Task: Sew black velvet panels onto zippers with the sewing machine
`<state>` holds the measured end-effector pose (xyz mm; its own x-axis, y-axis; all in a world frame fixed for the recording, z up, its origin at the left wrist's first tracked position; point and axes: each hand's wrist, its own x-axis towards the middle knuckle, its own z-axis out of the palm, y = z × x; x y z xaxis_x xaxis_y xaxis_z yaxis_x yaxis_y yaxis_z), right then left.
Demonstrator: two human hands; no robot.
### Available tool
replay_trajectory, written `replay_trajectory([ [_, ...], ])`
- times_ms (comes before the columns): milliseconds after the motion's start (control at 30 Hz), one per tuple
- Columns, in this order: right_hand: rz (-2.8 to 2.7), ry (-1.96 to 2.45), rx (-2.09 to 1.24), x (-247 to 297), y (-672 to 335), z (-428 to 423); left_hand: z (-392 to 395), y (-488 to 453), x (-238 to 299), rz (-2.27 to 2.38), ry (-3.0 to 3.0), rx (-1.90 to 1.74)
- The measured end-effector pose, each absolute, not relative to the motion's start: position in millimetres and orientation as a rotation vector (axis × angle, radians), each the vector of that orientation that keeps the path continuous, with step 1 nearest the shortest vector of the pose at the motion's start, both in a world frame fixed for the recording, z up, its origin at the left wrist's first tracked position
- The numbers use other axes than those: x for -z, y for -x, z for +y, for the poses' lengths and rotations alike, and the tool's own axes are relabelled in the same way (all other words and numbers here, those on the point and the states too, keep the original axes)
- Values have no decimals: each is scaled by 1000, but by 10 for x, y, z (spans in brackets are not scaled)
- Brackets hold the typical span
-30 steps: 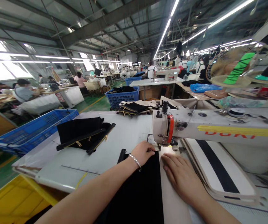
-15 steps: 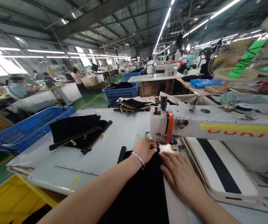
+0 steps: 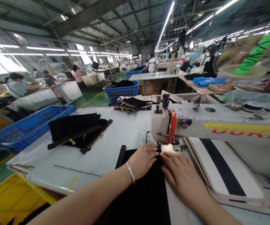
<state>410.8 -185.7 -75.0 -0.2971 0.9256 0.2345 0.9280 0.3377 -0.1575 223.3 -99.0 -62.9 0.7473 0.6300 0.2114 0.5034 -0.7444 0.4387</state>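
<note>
A black fabric piece (image 3: 146,193) lies on the white sewing table (image 3: 106,156), running under the needle of a white sewing machine (image 3: 196,123). My left hand (image 3: 143,159), with a silver bracelet at the wrist, rests flat on the fabric just before the needle, fingers stretched forward. My right hand (image 3: 183,178) lies flat beside it, fingers spread, pressing the fabric's right edge. A black zipper strip (image 3: 120,156) shows at the fabric's left edge.
A pile of black pieces with gold zippers (image 3: 78,131) lies at the left of the table. A blue crate (image 3: 29,126) stands further left, another blue basket (image 3: 122,90) behind. A striped board (image 3: 219,172) is under the machine arm. Other people work at far tables.
My left hand pinched the fabric at the needle half a second ago; now it lies flat with fingers extended. The right hand stays flat and has shifted slightly left.
</note>
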Motion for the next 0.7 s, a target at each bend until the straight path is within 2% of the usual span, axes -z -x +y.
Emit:
replay_trajectory([
  [333, -2309, 1665, 60, 780, -4106, -1848, -1003, -2209, 746, 858, -2626, -520],
  [433, -2298, 1675, 68, 750, -4085, -1899, -1070, -2141, 641, 887, -2601, -421],
  [567, -2316, 1582, 114, 717, -4057, -2279, -1499, -1845, 397, 670, -2538, -171],
  [700, -2331, 1355, 245, 698, -4041, -2812, -2093, -1562, 368, 365, -2818, -294],
])
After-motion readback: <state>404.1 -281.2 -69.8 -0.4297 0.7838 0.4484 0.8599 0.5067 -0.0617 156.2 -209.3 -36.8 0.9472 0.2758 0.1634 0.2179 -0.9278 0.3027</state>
